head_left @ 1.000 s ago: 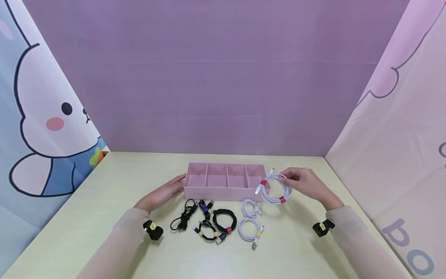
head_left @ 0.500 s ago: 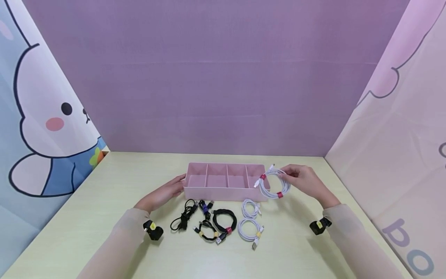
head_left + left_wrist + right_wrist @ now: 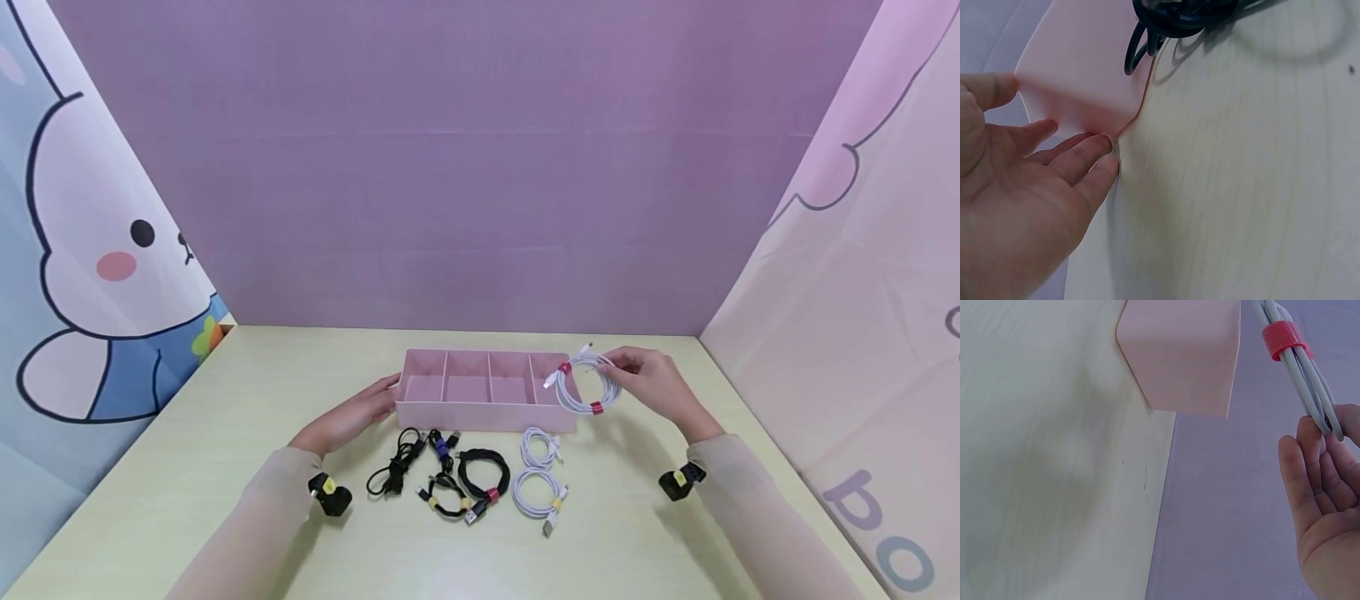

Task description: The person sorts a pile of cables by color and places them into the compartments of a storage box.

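Note:
My right hand (image 3: 651, 379) pinches a coiled white cable (image 3: 587, 385) bound with red ties, holding it in the air over the right end of a pink divided tray (image 3: 480, 415). In the right wrist view the white cable (image 3: 1300, 369) runs past the tray's corner (image 3: 1179, 356) into my fingers (image 3: 1325, 456). My left hand (image 3: 352, 417) lies flat with straight fingers against the tray's left end; in the left wrist view its fingertips (image 3: 1094, 156) touch the tray wall (image 3: 1079, 75).
In front of the tray lie several coiled cables: black ones (image 3: 396, 467), a thick black coil with a red tie (image 3: 483, 475) and two white coils (image 3: 540, 492). Purple and cartoon-printed backdrops wall in the pale wooden table (image 3: 187, 467).
My right hand has carried the white cable up and to the left, from beside the tray's right end to above its rightmost compartment. The left hand has stayed still.

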Demonstrator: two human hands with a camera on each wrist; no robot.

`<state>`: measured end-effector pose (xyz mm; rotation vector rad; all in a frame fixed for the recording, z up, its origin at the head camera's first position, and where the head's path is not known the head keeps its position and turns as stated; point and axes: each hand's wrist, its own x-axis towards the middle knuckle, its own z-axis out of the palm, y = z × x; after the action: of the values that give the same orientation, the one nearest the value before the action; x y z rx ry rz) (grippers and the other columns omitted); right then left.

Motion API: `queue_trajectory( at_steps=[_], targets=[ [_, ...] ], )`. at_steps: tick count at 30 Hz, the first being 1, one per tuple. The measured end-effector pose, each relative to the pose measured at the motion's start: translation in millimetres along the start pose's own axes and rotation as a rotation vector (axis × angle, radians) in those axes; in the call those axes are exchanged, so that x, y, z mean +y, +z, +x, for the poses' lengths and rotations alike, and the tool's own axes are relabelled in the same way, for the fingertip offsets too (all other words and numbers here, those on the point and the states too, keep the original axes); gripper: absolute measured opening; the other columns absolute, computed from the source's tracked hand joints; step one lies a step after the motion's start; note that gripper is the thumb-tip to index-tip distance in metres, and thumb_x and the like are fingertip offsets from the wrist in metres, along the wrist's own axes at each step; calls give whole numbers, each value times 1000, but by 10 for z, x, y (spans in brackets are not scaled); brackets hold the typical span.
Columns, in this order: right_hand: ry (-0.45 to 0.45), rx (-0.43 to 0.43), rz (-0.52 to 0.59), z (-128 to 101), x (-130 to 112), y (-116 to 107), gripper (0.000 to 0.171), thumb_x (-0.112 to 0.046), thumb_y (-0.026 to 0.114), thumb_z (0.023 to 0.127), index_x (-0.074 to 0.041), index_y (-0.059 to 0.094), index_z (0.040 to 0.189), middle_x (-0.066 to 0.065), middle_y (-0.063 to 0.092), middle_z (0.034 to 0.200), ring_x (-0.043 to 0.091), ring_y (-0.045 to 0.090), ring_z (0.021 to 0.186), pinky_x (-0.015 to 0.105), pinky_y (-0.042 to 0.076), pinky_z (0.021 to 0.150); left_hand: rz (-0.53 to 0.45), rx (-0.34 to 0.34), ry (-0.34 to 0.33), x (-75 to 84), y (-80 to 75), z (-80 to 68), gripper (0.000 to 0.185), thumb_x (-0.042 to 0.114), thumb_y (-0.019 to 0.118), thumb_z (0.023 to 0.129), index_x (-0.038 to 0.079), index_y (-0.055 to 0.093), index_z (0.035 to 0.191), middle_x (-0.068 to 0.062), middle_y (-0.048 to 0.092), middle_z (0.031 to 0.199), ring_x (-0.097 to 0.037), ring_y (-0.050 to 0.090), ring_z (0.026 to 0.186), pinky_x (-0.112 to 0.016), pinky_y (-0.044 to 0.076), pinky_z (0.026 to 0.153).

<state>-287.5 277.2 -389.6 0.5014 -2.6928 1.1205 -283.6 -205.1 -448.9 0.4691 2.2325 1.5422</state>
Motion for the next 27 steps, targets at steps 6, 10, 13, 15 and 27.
queue_trajectory(
  at_steps=[6, 10, 13, 15, 27],
  targets=[
    [16, 21, 15, 34, -8, 23, 29, -32, 71, 96, -6, 75, 109, 2, 72, 91, 20, 63, 78, 25, 55, 66, 3, 3, -6, -8, 3, 10, 64, 41, 32, 111, 11, 10, 162, -17, 22, 163, -36, 26, 147, -50, 21, 121],
    [34, 35, 20, 51, -26, 36, 30, -31, 70, 96, -5, 74, 110, 3, 72, 91, 21, 63, 79, 24, 55, 66, 0, 4, -9, 5, 7, 7, 61, 37, 31, 111, 10, 9, 162, -17, 21, 164, -36, 26, 147, -50, 21, 121],
    [50, 44, 25, 59, -42, 43, 30, -31, 70, 97, -5, 74, 111, 5, 72, 92, 21, 64, 80, 24, 55, 66, -1, 5, -9, 15, 9, 1, 61, 36, 31, 111, 10, 9, 162, -17, 21, 164, -37, 26, 147, -50, 21, 121],
    [56, 50, 24, 63, -48, 44, 31, -31, 69, 97, -4, 73, 112, 6, 73, 94, 20, 64, 81, 24, 55, 66, 0, 4, -7, 16, 10, 0, 61, 37, 30, 111, 10, 9, 162, -18, 21, 164, -37, 26, 147, -51, 20, 121],
    [65, 98, 43, 109, -41, 91, 31, -30, 70, 96, -3, 73, 111, 8, 73, 94, 17, 65, 80, 21, 55, 64, -3, -6, 10, 1, -11, 1, 62, 36, 31, 111, 7, 8, 162, -20, 20, 163, -38, 24, 147, -50, 20, 121]
  ],
)
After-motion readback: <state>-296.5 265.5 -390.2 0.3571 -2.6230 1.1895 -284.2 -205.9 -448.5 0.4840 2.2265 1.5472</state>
